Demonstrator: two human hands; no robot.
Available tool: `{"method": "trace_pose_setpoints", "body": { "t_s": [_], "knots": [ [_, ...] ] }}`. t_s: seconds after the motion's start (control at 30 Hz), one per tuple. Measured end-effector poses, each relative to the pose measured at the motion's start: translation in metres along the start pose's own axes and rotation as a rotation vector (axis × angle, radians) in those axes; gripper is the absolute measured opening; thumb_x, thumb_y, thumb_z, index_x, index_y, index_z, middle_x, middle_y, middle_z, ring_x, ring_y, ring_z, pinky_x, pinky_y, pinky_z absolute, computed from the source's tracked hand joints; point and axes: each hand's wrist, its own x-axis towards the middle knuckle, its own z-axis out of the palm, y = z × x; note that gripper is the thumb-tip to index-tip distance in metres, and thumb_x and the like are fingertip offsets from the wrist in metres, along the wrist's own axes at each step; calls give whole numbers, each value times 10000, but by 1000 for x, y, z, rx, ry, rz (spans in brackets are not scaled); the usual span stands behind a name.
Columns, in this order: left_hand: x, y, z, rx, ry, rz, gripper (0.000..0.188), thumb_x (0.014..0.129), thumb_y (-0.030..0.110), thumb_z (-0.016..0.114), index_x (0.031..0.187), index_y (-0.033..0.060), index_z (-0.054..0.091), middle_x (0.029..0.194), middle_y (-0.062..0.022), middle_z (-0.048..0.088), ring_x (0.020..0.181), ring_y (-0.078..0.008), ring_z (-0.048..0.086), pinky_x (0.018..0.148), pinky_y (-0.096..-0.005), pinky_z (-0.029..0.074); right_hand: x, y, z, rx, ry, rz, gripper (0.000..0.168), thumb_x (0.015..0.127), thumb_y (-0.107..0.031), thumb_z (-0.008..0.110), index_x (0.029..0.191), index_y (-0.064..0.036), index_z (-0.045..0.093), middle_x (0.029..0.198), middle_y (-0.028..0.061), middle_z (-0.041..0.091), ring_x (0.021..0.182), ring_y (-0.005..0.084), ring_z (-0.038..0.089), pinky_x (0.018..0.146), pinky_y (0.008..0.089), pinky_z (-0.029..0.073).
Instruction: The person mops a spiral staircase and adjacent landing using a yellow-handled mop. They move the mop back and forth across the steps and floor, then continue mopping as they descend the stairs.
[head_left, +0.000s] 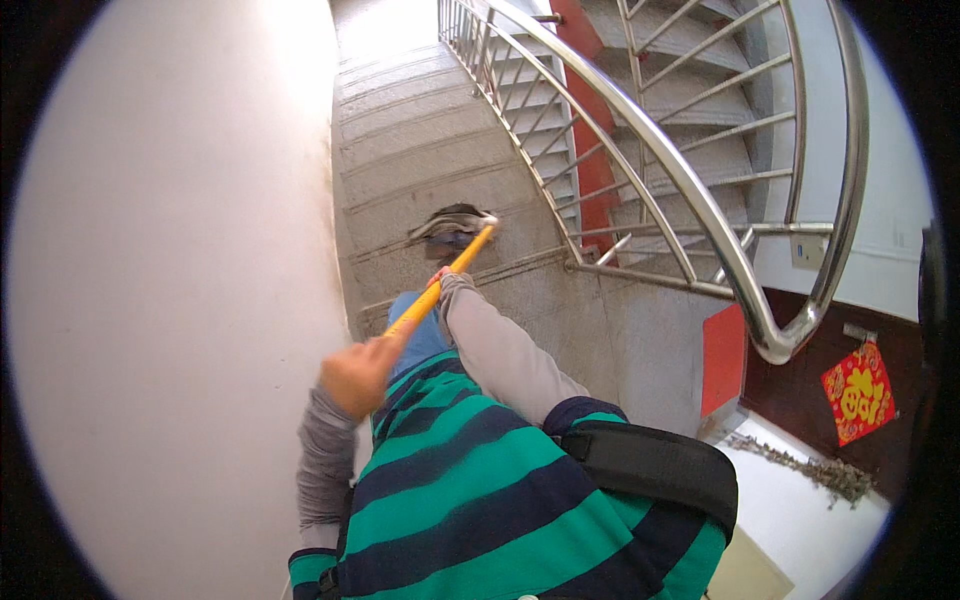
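A mop with a yellow handle (414, 310) slants across the front of my body, its blurred grey and dark strands (454, 229) lying on a concrete stair step (405, 191). Around the upper end of the handle, my left hand (361, 375) is closed. Lower down, my right hand (441, 277) grips the same handle nearer the mop head, partly hidden by the handle and the grey sleeve. Which stretch of the step lies under the strands is hidden.
A white wall (187, 262) runs close along the left. Metal railings (675, 165) curve along the right, with another flight of steps (682, 150) beyond. At the lower right are a dark door (795, 330) with a red decoration (860, 394) and dried plants (832, 476).
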Motion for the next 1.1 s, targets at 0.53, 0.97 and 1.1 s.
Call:
{"method": "trace_pose_setpoints", "body": {
  "t_s": [0.53,0.97,1.1],
  "knots": [
    [61,-258,80,-85,197,-189,358,846,59,500,1196,110,553,801,-116,638,677,-281,630,556,-377,508,214,-11,119,802,1,123,222,874,-266,502,771,-69,499,642,87,532,569,231,537,592,338,501],
    [207,-325,75,46,329,-157,318,840,133,563,1157,138,588,681,-91,594,549,-275,593,483,-363,481,302,-77,153,923,75,-6,178,859,-255,538,782,-101,491,695,74,543,607,224,533,612,348,524],
    [222,-368,85,157,293,-409,318,831,122,576,1147,145,603,844,-98,662,658,-264,638,587,-356,513,362,-67,180,988,130,121,142,827,-181,553,742,-96,476,662,61,509,578,210,515,591,317,520]
  ]
}}
